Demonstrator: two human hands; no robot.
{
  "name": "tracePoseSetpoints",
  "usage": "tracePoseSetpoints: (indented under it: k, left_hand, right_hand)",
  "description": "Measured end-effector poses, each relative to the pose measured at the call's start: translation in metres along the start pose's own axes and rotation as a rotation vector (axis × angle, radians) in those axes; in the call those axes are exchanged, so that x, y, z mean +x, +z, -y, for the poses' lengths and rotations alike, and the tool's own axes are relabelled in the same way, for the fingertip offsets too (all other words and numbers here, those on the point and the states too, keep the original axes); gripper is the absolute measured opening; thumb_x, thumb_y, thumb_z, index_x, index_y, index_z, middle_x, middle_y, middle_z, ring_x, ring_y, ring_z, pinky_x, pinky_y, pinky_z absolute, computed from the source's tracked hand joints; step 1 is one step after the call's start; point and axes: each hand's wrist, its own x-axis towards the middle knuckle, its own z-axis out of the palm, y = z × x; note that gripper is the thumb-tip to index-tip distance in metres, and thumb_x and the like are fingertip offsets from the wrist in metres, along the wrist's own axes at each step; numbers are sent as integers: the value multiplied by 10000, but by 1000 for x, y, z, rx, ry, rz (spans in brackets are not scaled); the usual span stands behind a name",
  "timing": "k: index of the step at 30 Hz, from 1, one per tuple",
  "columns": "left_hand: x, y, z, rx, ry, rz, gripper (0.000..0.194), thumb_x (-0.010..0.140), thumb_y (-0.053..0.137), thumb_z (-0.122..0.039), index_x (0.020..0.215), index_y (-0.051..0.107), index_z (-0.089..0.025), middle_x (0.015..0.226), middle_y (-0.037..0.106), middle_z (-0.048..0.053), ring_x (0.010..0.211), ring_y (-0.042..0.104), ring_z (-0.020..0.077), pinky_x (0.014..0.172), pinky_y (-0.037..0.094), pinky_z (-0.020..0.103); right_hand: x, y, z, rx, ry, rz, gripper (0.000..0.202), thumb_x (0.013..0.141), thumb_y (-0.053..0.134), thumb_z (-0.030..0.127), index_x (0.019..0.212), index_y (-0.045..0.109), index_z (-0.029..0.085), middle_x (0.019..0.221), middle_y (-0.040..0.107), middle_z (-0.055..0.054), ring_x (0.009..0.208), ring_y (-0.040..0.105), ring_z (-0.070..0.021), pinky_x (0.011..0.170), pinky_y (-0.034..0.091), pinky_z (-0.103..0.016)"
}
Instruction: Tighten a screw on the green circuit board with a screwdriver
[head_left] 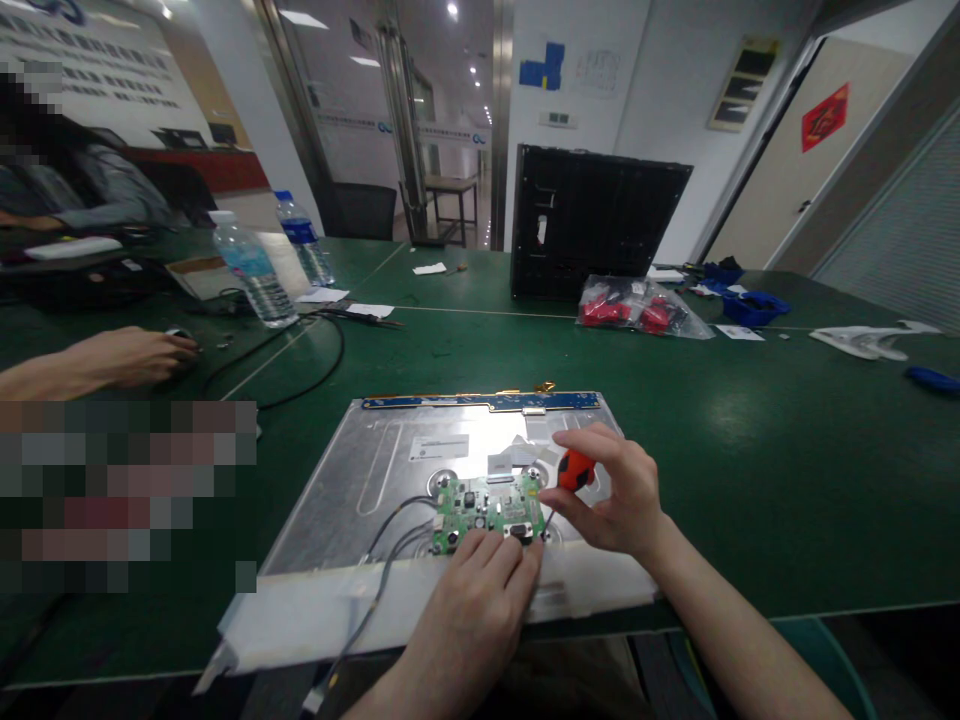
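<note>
1. Green felt covers the counter [750,480]. Far to the left of my fingers a co-worker's hand [131,357] rests on a small dark thing beside a black cable [315,375].
2. Two water bottles [251,270] stand beyond that cable, well away from my hands.
3. The silver metal panel [390,470] lies flat under both my hands. It is one panel, with one blue strip along its far edge.
4. One green circuit board [487,505] sits on the panel. My left hand [469,610] lies palm down, its fingers [502,560] pressing the board's near edge and closed around nothing.
5. Grey wires [397,540] run from the board's left side toward me, just left of my left hand.
6. My right hand [619,495] pinches the one red-handled screwdriver [576,470] between thumb and fingertips, the grip narrow and curled, its tip down at the board's right corner.
7. I judge the tip could slip off the screw and scratch the board if I tilt it. Pressing unevenly with my left fingers could shift the board.
8. Far beyond my right hand are one black case [592,215] and one clear bag of red parts [637,310].
</note>
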Motion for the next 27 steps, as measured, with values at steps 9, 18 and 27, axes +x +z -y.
tracePoseSetpoints:
  k: [9, 18, 27]
  left_hand:
    - [-1, 1, 0, -4, -9, 4, 284, 1069, 363, -103, 1137, 639, -110, 800, 621, 39, 711, 565, 218, 722, 442, 360]
    - [-2, 1, 0, 4, 3, 11, 288, 1063, 369, -95, 1158, 642, -97, 824, 638, 51, 719, 569, 220, 708, 446, 368]
    - [-2, 1, 0, 9, -11, 33, 258, 1042, 419, -87, 1157, 649, -112, 813, 632, 46, 737, 581, 218, 720, 469, 365]
  right_hand:
    - [2, -4, 3, 44, 30, 33, 430, 926, 487, 153, 1351, 544, 185, 913, 728, -55, 660, 670, -149, 517, 531, -248]
    - [0, -1, 2, 21, 39, -31, 248, 980, 650, 274, 1199, 541, 230, 681, 595, 62, 501, 540, -106, 465, 458, -205]
    - [1, -3, 4, -37, 30, 25, 453, 991, 604, 249, 1433, 527, 184, 775, 650, -1, 563, 572, -139, 498, 499, -250]
